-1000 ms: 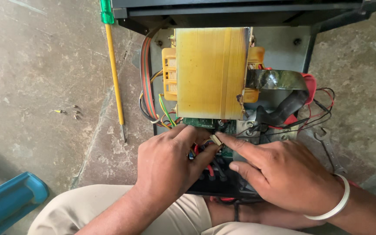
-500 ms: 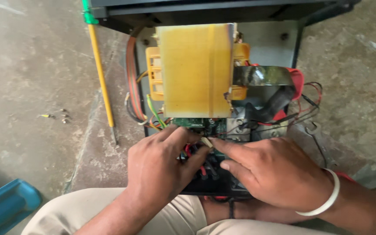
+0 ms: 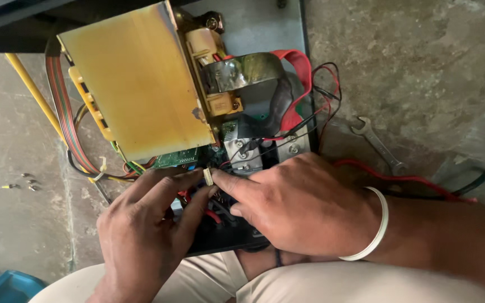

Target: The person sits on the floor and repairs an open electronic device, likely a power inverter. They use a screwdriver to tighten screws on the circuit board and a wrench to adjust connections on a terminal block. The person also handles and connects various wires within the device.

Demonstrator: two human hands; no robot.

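Observation:
An opened electrical unit lies on the concrete floor, with a large yellow-wrapped transformer (image 3: pixel 136 84) at its centre. Below it sits a green circuit board (image 3: pixel 176 159) amid red and black wires. My left hand (image 3: pixel 147 230) and my right hand (image 3: pixel 298 207) meet over the board. Their fingertips pinch a small cream plastic connector (image 3: pixel 208 177) between them. A white bangle (image 3: pixel 372 227) circles my right wrist. What lies under my palms is hidden.
A steel open-end spanner (image 3: pixel 378 145) lies on the floor to the right. A yellow-shafted screwdriver (image 3: pixel 35 95) runs along the left side. Some small screws (image 3: pixel 22 181) lie at far left. A blue plastic tray corner (image 3: pixel 7 286) shows at bottom left.
The view has swung closer and tilted, so the unit now appears rotated. Both hands stay together on the small connector at the board's edge.

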